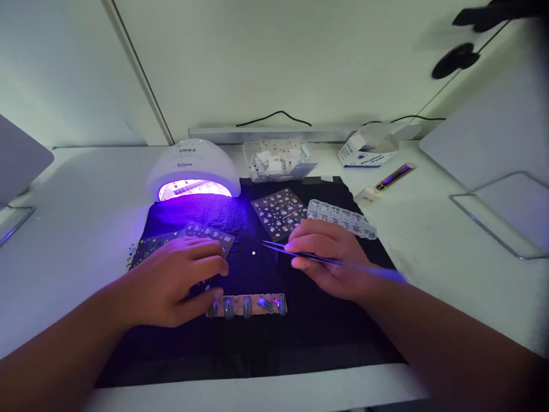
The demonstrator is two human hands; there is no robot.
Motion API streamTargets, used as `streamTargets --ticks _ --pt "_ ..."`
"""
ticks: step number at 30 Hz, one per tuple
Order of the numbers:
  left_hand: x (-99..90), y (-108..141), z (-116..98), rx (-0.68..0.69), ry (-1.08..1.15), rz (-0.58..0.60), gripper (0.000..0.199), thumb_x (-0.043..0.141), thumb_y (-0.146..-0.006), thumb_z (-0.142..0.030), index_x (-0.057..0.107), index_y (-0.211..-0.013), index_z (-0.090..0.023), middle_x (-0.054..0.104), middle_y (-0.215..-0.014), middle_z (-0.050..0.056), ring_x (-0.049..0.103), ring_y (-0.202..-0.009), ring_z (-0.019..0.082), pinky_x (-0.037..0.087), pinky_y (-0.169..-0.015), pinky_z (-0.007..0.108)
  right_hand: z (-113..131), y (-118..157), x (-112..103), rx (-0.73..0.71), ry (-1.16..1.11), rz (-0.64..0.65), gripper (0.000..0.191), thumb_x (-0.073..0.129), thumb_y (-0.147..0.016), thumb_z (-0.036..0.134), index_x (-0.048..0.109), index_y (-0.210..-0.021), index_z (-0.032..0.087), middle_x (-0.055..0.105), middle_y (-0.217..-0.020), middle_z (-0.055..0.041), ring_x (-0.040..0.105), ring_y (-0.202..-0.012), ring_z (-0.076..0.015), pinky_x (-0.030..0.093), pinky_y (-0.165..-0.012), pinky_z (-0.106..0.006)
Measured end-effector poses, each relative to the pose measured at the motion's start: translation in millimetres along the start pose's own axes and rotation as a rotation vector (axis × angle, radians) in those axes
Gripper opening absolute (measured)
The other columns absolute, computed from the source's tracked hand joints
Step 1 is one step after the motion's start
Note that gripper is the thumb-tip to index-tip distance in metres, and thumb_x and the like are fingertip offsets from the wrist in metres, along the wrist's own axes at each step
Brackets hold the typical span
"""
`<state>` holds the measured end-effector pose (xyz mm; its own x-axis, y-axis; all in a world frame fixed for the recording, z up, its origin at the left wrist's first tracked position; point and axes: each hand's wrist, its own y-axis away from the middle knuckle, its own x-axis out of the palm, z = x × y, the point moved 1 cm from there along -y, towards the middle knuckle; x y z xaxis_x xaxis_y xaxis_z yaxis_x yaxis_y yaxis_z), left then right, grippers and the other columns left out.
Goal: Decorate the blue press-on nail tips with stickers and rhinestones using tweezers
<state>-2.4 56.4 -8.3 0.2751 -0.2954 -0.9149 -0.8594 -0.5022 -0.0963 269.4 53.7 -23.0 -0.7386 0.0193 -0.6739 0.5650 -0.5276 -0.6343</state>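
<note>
As we hold slim, dark tweezers (300, 253) pinched in our right hand (332, 257), their two tips stand slightly apart over the black cloth (257, 343). Our left hand (184, 280) is open, fingers bent, index finger and thumb apart, with the thumb at the left end of the pink strip (255, 305). The strip lies on the cloth, bearing glossy, blue-grey false nails (247, 306); one near the right end sits slanted, by a bright purple glint. Behind, the white lamp (193, 163) glows violet.

Right fingers (315, 244) pinch (left fingers (210, 267) curl, palm down).
</note>
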Motion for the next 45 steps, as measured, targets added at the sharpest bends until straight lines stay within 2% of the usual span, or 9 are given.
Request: streamTargets --ticks 4,10,15,18,22,27,36,41,45 --pt "1.3 0 5 -0.039 -0.033 -0.078 0.012 0.046 -0.093 -0.020 0.058 -0.096 -0.019 0.061 -0.087 0.004 0.054 -0.076 0.016 0.040 -0.067 0.031 -5 -1 -2 -0.097 0.345 0.114 0.011 0.057 -0.092 0.024 0.065 -0.100 0.021 0.065 -0.091 -0.0050 0.056 -0.080 -0.0171 0.045 -0.073 -0.031" --pt "1.8 1 9 -0.122 -0.085 -0.123 0.014 0.046 -0.093 -0.022 0.059 -0.094 -0.019 0.062 -0.088 0.004 0.055 -0.077 0.017 0.041 -0.068 0.031 -9 -5 6 -0.069 0.555 0.253 0.019 0.054 -0.093 0.020 0.068 -0.106 0.023 0.067 -0.100 -0.0082 0.051 -0.094 -0.0238 0.039 -0.082 -0.039" --pt "0.8 0 10 -0.181 -0.096 -0.129 0.016 0.045 -0.095 -0.024 0.060 -0.091 -0.020 0.061 -0.084 0.003 0.056 -0.076 0.016 0.041 -0.067 0.028 -16 -8 17 -0.025 0.483 0.450 0.016 0.057 -0.092 0.022 0.071 -0.100 0.025 0.066 -0.097 -0.0062 0.050 -0.094 -0.0230 0.036 -0.082 -0.039" --pt "0.3 -1 8 -0.194 -0.086 -0.126 0.017 0.044 -0.096 -0.025 0.060 -0.091 -0.020 0.063 -0.085 0.002 0.058 -0.077 0.016 0.043 -0.067 0.028 -16 -8 15 -0.035 0.460 0.472 0.017 0.060 -0.090 0.019 0.072 -0.099 0.026 0.066 -0.092 -0.0039 0.051 -0.091 -0.0214 0.037 -0.080 -0.037" --pt "1.0 -2 8 -0.231 -0.068 -0.124 0.016 0.045 -0.096 -0.026 0.060 -0.091 -0.021 0.064 -0.087 0.002 0.060 -0.078 0.016 0.044 -0.068 0.027 -15 -8 6 0.034 0.337 0.361 0.024 0.057 -0.089 0.013 0.071 -0.104 0.024 0.067 -0.089 -0.0034 0.052 -0.087 -0.0187 0.040 -0.081 -0.034" --pt "3.4 -3 13 -0.258 -0.069 -0.159 0.019 0.042 -0.097 -0.027 0.059 -0.091 -0.020 0.065 -0.086 0.002 0.061 -0.077 0.015 0.046 -0.069 0.026 -18 -8 -6 0.165 0.214 0.195 0.016 0.055 -0.089 0.014 0.070 -0.094 0.017 0.068 -0.084 -0.0027 0.054 -0.082 -0.0150 0.043 -0.086 -0.030" --pt "1.8 -7 10 -0.314 -0.071 -0.168 0.024 0.040 -0.098 -0.030 0.061 -0.092 -0.019 0.064 -0.086 0.002 0.061 -0.078 0.016 0.046 -0.070 0.027 -46 -3 -13 0.491 0.228 -0.123 0.006 0.061 -0.083 0.014 0.067 -0.086 0.015 0.059 -0.089 -0.0068 0.054 -0.087 -0.0200 0.046 -0.079 -0.037" --pt "-6.0 -1 -3 -0.297 -0.009 -0.174 0.024 0.041 -0.098 -0.030 0.061 -0.093 -0.019 0.065 -0.089 0.003 0.061 -0.080 0.016 0.046 -0.070 0.027 -12 -7 -53 0.328 0.154 -0.323 0.008 0.053 -0.087 0.018 0.061 -0.090 0.018 0.057 -0.096 -0.0074 0.055 -0.092 -0.0209 0.046 -0.083 -0.040" --pt "-33.4 -20 -22 -0.157 -0.098 -0.167 0.019 0.044 -0.095 -0.027 0.060 -0.100 -0.020 0.065 -0.096 0.005 0.060 -0.086 0.018 0.046 -0.075 0.031 7 5 -85 0.076 0.058 -0.264 0.008 0.053 -0.085 0.023 0.058 -0.080 0.020 0.057 -0.074 -0.0021 0.053 -0.073 -0.0175 0.044 -0.068 -0.034"
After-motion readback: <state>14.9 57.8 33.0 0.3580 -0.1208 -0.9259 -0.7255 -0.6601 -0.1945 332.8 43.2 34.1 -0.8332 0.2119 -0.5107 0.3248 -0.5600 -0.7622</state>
